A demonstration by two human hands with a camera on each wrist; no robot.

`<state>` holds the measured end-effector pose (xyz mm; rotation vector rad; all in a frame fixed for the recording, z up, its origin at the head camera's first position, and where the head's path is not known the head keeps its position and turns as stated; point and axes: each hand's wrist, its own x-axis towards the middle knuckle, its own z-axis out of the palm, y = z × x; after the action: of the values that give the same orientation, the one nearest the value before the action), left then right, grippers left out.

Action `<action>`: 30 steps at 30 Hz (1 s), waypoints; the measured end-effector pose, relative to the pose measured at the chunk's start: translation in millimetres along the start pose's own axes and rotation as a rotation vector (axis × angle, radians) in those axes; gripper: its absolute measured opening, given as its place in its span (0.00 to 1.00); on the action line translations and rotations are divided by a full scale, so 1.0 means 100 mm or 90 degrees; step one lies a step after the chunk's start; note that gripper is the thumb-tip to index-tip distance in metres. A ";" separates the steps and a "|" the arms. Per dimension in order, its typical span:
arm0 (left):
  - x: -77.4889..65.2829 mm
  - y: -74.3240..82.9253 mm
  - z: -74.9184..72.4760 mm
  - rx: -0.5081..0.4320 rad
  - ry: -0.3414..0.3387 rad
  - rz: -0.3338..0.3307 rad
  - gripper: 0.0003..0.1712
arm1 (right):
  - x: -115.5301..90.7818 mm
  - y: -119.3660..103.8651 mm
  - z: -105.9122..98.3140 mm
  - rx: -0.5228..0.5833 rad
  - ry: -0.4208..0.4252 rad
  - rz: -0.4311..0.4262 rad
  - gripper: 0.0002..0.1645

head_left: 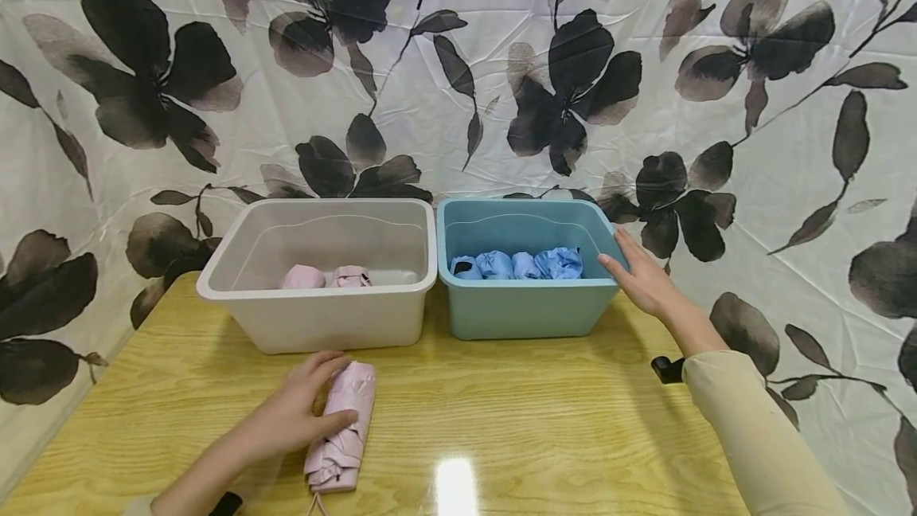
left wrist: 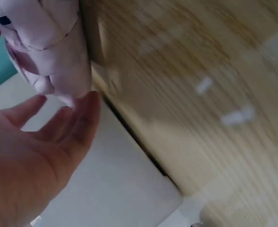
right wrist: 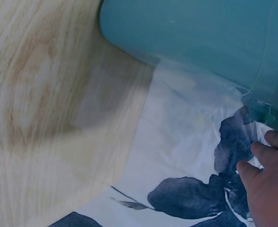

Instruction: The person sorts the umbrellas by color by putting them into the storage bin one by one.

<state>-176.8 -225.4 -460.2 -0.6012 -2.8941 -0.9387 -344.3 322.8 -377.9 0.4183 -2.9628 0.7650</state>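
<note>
A pink folded umbrella lies on the wooden table in front of the light grey bin, its cord toward me. My left hand is at its left side, thumb over the middle and fingers loosely bent by the far end. In the left wrist view, fingertips come right up to the end of the umbrella, apart from the palm. My right hand rests with extended fingers at the right rim of the teal bin. In the right wrist view, that hand shows only partly.
Two pink bundles lie inside the grey bin. Several blue bundles sit in a row in the teal bin. Both bins stand side by side at the table's back, before a floral cloth.
</note>
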 end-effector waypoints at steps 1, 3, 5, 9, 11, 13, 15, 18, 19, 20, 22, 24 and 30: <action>0.01 0.00 0.02 0.002 -0.011 -0.015 0.49 | 0.00 0.00 0.00 0.001 0.000 -0.001 0.51; 0.02 0.00 0.04 -0.001 -0.034 -0.040 0.53 | 0.00 0.00 0.01 0.002 0.000 -0.002 0.51; 0.04 0.00 0.06 -0.009 -0.055 -0.058 0.55 | 0.00 0.00 0.01 0.003 0.001 -0.002 0.51; 0.10 0.00 0.09 -0.033 -0.074 -0.079 0.57 | 0.00 0.00 0.01 0.001 0.004 -0.003 0.51; 0.12 0.01 0.10 -0.043 -0.073 -0.082 0.57 | 0.00 0.00 0.01 0.001 0.006 -0.004 0.51; 0.15 0.02 0.12 -0.049 -0.069 -0.085 0.57 | 0.00 -0.01 0.01 0.003 0.006 -0.004 0.51; 0.18 0.03 0.14 -0.054 -0.063 -0.087 0.57 | 0.00 -0.01 0.01 0.005 0.005 -0.004 0.51; 0.19 0.05 0.15 -0.064 -0.055 -0.087 0.55 | 0.01 -0.01 0.01 0.005 0.005 -0.005 0.51; 0.19 0.05 0.15 -0.070 -0.053 -0.089 0.55 | 0.01 -0.01 0.01 0.005 0.005 -0.004 0.51; 0.19 0.05 0.16 -0.073 -0.051 -0.091 0.55 | 0.01 0.00 0.01 0.005 0.005 -0.004 0.51; 0.18 0.05 0.16 -0.082 -0.045 -0.091 0.54 | 0.01 0.00 0.02 0.004 0.006 -0.003 0.51; 0.18 0.05 0.17 -0.089 -0.039 -0.095 0.53 | 0.01 0.00 0.02 0.003 0.006 -0.002 0.51; 0.17 0.03 0.19 -0.106 -0.021 -0.095 0.52 | 0.01 0.02 0.02 0.007 0.004 -0.001 0.51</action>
<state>-189.8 -206.2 -471.3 -0.4164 -2.9441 -1.2084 -345.7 323.1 -380.3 0.4174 -2.9533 0.7816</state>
